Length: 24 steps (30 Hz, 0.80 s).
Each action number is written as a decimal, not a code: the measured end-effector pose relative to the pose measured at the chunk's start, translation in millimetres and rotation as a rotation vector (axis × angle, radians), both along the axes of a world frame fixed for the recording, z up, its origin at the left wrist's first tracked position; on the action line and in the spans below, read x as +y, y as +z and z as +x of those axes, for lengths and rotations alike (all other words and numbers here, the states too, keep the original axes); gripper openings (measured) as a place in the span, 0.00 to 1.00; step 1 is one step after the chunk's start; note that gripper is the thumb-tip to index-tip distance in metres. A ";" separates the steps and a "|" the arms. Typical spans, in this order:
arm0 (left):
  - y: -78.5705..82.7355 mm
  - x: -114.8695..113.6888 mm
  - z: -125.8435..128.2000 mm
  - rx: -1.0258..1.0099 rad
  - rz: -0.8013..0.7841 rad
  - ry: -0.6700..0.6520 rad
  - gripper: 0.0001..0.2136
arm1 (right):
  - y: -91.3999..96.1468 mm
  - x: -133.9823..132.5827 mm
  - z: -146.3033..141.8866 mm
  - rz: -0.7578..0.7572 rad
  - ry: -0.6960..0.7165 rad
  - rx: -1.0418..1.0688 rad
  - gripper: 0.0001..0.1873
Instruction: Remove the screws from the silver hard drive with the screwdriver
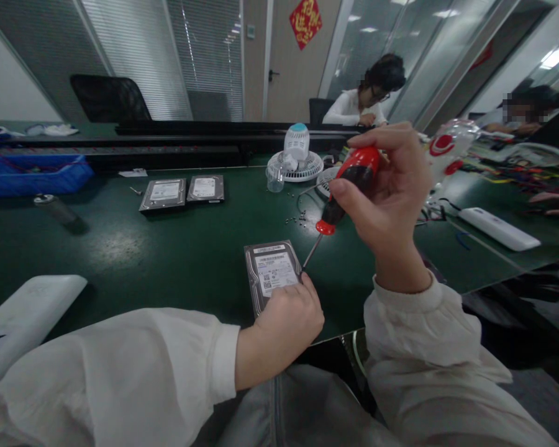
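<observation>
The person's white sleeves are filling the bottom of the view, closest of all. The left hand (286, 316) is lying curled on the near end of a hard drive (271, 273), pressing down on it and holding it in place. The hard drive is lying flat on the green table (168, 248), right by the table's near edge, with its white label facing up. The right hand (389, 192) is wrapping tightly around the red and black handle of a screwdriver (342, 198). The screwdriver is leaning, and its thin metal tip is touching the right side of the hard drive, just beside the left hand's fingers.

Some tiny screws (295, 217) are lying loose near the middle of the table. Two more hard drives (181, 191) are lying side by side toward the far edge. A small white fan (298, 158) is sitting on its back by the far edge. A white block (498, 228) is lying near the right edge. Another person is sitting behind the table, far away.
</observation>
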State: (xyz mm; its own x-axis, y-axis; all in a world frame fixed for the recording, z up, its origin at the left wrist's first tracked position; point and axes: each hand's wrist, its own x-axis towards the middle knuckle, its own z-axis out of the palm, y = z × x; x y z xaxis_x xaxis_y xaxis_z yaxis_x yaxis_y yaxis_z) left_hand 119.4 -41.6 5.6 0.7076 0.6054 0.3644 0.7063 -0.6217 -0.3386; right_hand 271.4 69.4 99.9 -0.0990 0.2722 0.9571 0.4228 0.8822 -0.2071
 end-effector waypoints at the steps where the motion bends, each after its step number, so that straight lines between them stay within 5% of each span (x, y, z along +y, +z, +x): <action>1: -0.1 0.0 -0.1 0.000 0.003 0.000 0.23 | 0.5 -0.9 -0.3 0.004 -0.008 -0.005 0.20; 9: -2.3 0.6 -1.1 -0.007 0.021 -0.007 0.25 | -7.4 9.9 3.9 -0.112 0.219 0.060 0.23; 18: -2.1 0.8 0.6 -0.018 0.024 -0.002 0.24 | -4.8 -0.4 -0.7 -0.117 0.069 0.010 0.21; 24: -1.2 0.1 0.1 -0.014 0.024 -0.002 0.24 | -6.7 3.6 3.8 -0.150 0.186 0.004 0.23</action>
State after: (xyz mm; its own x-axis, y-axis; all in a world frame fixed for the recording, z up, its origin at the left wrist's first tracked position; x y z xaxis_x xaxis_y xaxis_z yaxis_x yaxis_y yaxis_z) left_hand 119.4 -41.5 4.4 0.7037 0.5949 0.3885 0.7097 -0.6151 -0.3436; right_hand 275.2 73.0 93.2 -0.1567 0.3886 0.9080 0.2549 0.9041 -0.3429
